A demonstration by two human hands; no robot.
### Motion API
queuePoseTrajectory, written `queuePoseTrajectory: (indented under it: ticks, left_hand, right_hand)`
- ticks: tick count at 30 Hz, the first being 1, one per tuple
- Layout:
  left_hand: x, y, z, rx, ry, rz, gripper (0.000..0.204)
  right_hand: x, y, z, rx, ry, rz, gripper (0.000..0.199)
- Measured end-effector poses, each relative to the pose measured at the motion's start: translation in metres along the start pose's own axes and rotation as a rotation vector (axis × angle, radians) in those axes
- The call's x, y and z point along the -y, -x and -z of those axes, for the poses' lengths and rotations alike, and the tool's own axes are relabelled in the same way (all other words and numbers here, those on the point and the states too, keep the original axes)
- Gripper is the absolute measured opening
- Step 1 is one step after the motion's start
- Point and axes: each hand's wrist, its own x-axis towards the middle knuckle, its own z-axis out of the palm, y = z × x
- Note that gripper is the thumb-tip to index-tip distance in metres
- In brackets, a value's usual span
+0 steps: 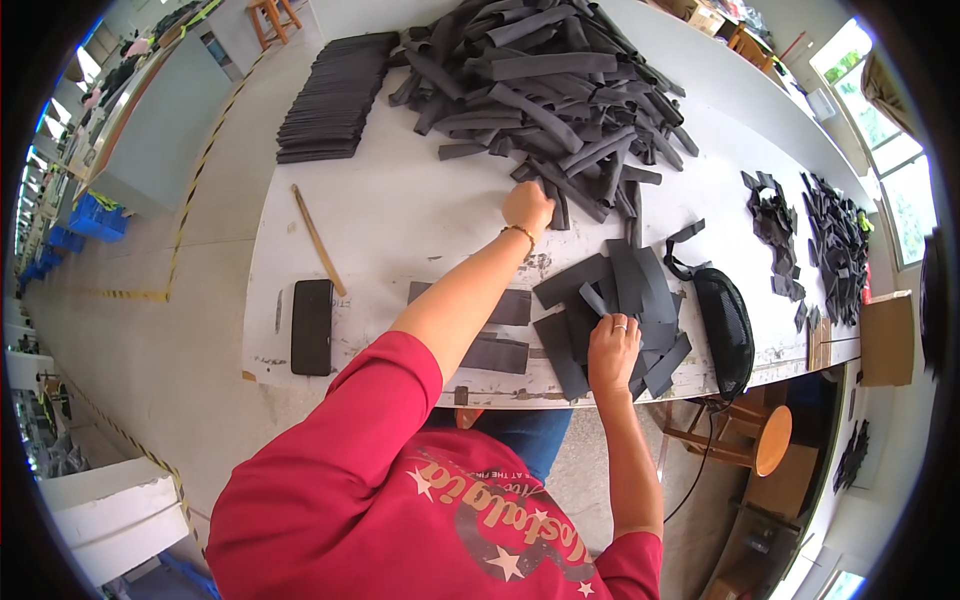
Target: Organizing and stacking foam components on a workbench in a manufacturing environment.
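My left hand (pixel 528 208) is closed at the near edge of a big heap of curled black fabric pieces (pixel 555 65). Its fingertips seem to pinch one of these pieces, though they are partly hidden. My right hand (pixel 613 355), with a ring on one finger, is over a loose pile of flat black pieces (pixel 640 285) by the table's front edge. A narrow black strip (pixel 592 298) sticks up from its closed fingers. Under and beside my left forearm lie two flat black rectangles, an upper one (pixel 508 307) and a lower one (pixel 495 354).
A neat row of stacked black pieces (pixel 338 98) stands far left on the white table (pixel 380 220). Nearer are a wooden stick (pixel 318 240) and a black phone (pixel 312 327). Right of the pile rests a black mesh pouch (pixel 724 330). Beyond it lie black scraps (pixel 775 230).
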Motion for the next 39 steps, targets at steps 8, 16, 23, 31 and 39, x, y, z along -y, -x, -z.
queuePoseTrajectory:
  ticks: [8,16,23,31,39]
  left_hand:
    - [0.006,0.002,-0.010,-0.255,0.063,-0.138,0.041]
    - [0.012,0.003,0.004,-0.029,0.151,-0.058,0.017]
    - [0.041,0.067,0.076,0.347,1.289,0.512,0.013]
    - [0.053,0.129,0.131,0.552,1.655,0.627,0.015]
    - [0.045,0.145,0.170,0.579,1.719,0.359,0.019]
  right_hand:
    - [-0.002,-0.025,0.075,-0.352,-0.606,-0.232,0.021]
    - [0.039,0.003,0.094,-0.053,-1.075,-0.516,0.020]
    - [0.058,0.008,0.083,-0.055,-0.997,-0.181,0.018]
    - [0.075,0.001,0.106,0.106,-1.136,-0.265,0.046]
    - [0.066,-0.011,0.131,-0.022,-1.154,-0.161,0.035]
